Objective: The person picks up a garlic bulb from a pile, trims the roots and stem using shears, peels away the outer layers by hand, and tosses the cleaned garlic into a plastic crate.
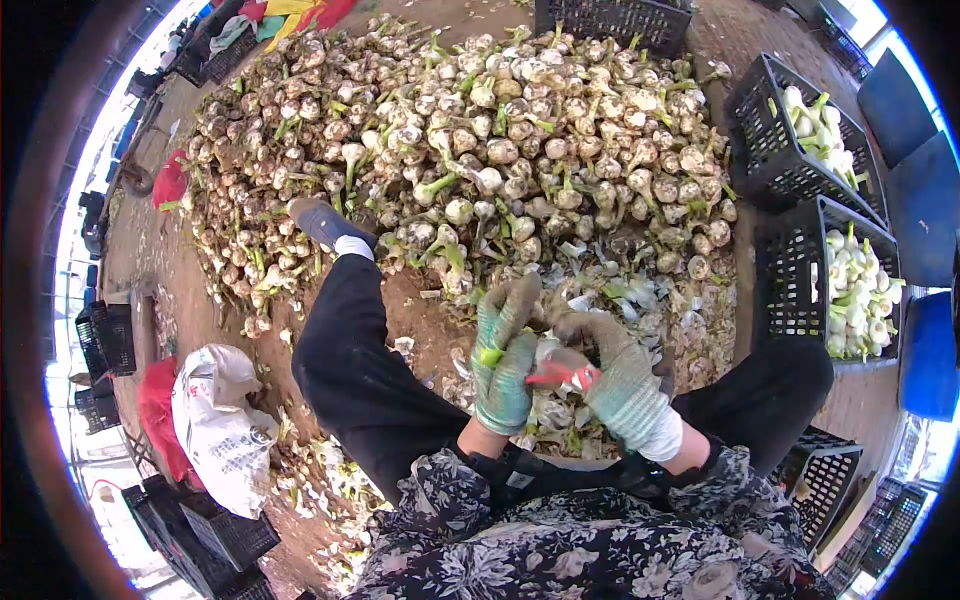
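Note:
Both hands wear dirty green-and-grey knit gloves and meet in front of my lap. My left hand [505, 365] is closed around a garlic bulb, mostly hidden by the fingers; its cut green stem [489, 357] pokes out on the left. Close beside it, my right hand [618, 378] is wrapped round a red-handled tool [562, 373], whose working end I cannot make out. Ahead of my hands spreads a large heap of garlic bulbs [500, 150], many soil-stained and with short green stems. Loose peeled skins [630, 290] lie between the heap and my hands.
Two black crates with cleaned white garlic [862, 290] stand at the right, near blue barrels [928, 355]. Another black crate [615, 22] is behind the heap. A white sack [222, 425] and black crates [228, 530] sit at the left. My shoe [325, 222] touches the heap.

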Tool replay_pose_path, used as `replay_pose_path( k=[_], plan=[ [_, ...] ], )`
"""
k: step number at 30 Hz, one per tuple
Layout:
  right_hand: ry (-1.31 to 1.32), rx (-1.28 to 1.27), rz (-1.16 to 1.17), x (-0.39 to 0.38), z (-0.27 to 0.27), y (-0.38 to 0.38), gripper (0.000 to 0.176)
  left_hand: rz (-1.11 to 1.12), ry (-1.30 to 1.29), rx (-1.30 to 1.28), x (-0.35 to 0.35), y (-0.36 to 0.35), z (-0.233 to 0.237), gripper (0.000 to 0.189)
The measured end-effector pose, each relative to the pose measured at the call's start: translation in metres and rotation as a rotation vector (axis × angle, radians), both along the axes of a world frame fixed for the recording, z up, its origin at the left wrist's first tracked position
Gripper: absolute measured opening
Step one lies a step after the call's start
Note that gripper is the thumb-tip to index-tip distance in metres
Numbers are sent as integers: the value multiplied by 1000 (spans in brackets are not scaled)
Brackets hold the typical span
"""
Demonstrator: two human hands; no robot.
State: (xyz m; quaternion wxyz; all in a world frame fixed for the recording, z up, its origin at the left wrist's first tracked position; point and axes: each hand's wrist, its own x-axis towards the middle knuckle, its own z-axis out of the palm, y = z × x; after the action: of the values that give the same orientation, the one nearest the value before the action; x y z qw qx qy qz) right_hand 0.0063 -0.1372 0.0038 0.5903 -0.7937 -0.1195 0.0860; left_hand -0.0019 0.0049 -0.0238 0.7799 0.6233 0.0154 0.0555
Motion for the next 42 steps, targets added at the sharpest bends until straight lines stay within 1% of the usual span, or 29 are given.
replay_pose_path(
  k=[1, 2, 3, 4, 5, 7, 9, 10, 11, 13, 14, 15, 16, 17, 19, 20, 21, 23, 30, 31, 32, 33, 34, 35, 37, 38, 39, 41, 42],
  plan=[
    [-3, 0, -3, 2, -3, -3, 36, 46, 42, -129, -2, -4, 0, 47],
    [199, -85, -16, 7, -9, -9, 29, 96, 85, -259, -4, -6, -1, 47],
    [403, -169, -28, 9, -17, -15, 24, 98, 84, -258, -3, -3, -2, 47],
    [253, -324, 11, 7, -33, -23, 22, 52, 152, -572, 0, 2, -3, 51],
    [334, -677, 222, 10, -56, -36, 28, 0, 214, -886, 5, 6, -3, 55],
    [517, -594, 286, 16, -39, -47, 30, 115, 251, -797, 10, 5, 1, 54],
    [340, -152, 91, 22, -9, -43, 36, 105, 318, -853, 7, 5, -1, 50],
    [314, 416, -82, 20, -64, -42, 36, 104, 317, -855, 7, 3, 0, 50],
    [310, 414, -84, 20, -61, -33, 36, 138, 241, -544, 7, 0, 1, 47],
    [-421, -105, -31, 20, -45, 6, 36, 199, 83, 79, 5, -4, 4, 42],
    [130, 63, -83, 19, -23, 22, 35, 204, -96, 286, 2, -3, 4, 39],
    [686, 231, -128, 17, -5, 34, 34, 205, -94, 287, 2, -1, 6, 39],
    [555, 385, -122, 10, -20, 42, 36, 222, -222, 476, 3, 1, 6, 39],
    [562, 386, -122, 8, -33, 46, 36, 235, -351, 664, 1, 2, 6, 39],
    [553, 464, -240, 5, -58, 53, 36, 225, -343, 634, 0, 3, 6, 40],
    [630, 770, -357, 8, -59, 64, 31, 189, -358, 656, 1, 4, 9, 40],
    [630, 767, -361, 8, -59, 60, 31, 151, -372, 677, 1, 4, 12, 40],
    [1278, 983, -520, 9, -48, 52, 23, 123, -305, 609, -1, 1, 12, 40],
    [1296, 1001, -440, 7, -19, 47, 20, 130, -358, 643, -2, -2, 8, 42],
    [1294, 1002, -444, 0, -37, 45, 20, 128, -326, 638, -3, -3, 9, 40],
    [1375, 1191, -292, -11, -75, 43, 21, 127, -328, 637, -2, -7, 6, 40],
    [1446, 1379, -129, -18, -108, 42, 22, 203, -86, 246, 0, -13, 1, 38],
    [1366, 1399, -91, -18, -131, 40, 18, 272, 156, -145, 2, -16, -3, 37],
    [1226, 1136, -169, -18, -132, 44, 20, 273, 155, -146, 2, -13, -9, 37],
    [998, 382, -430, 2, -165, 22, 23, 138, 398, -854, 2, -3, -17, 38],
    [979, 214, -436, 24, -79, 10, 30, 82, 416, -831, 2, -1, -17, 40],
    [536, 361, -515, 27, -112, 0, 32, 84, 417, -832, 4, -1, -17, 40],
    [481, 292, -514, 33, -42, 11, 26, 32, 534, -757, 5, -5, -22, 39],
    [283, 254, -448, 35, -48, 21, 27, 39, 532, -667, 6, -9, -37, 37]
  ],
)
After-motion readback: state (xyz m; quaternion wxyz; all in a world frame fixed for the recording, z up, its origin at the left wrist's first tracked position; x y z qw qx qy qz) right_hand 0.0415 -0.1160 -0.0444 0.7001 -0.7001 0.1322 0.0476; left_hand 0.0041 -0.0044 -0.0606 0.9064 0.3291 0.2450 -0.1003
